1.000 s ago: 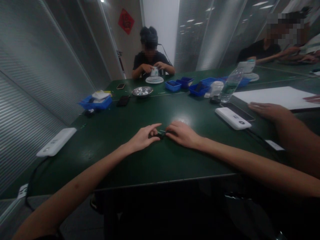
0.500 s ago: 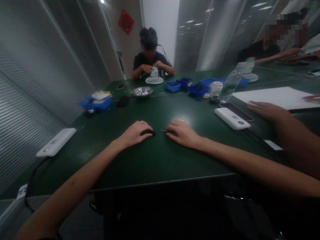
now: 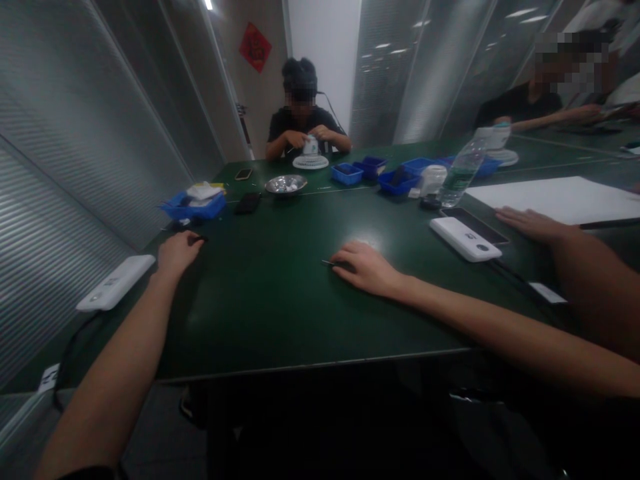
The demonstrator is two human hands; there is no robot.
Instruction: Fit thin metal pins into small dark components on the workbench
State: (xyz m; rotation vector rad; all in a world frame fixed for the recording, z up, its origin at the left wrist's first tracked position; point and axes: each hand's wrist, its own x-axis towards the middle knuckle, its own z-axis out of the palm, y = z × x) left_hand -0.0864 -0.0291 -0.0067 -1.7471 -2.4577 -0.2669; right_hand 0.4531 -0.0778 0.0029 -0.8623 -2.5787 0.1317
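On the left of the green table (image 3: 270, 307), my left hand (image 3: 177, 257) is closed on a small black piece (image 3: 201, 239) whose kind I cannot make out. It rests just in front of a blue tray (image 3: 193, 212) holding white and yellow items. My right hand (image 3: 364, 268) lies at the middle of the table with its fingers curled. A thin metal rod (image 3: 327, 262) sticks out leftward from those fingers; the rest of it is hidden in the hand.
A white power bank (image 3: 116, 283) with a cable lies left; another power bank (image 3: 465, 239) lies right beside a phone (image 3: 475, 225). Further back stand a metal bowl (image 3: 286, 185), blue trays and a bottle (image 3: 465, 173). A neighbour's hand (image 3: 530, 223) rests right; another person works opposite.
My left hand has moved left from the table's middle to near the blue tray, carrying the black piece. My right hand has stayed in place with the metal rod.
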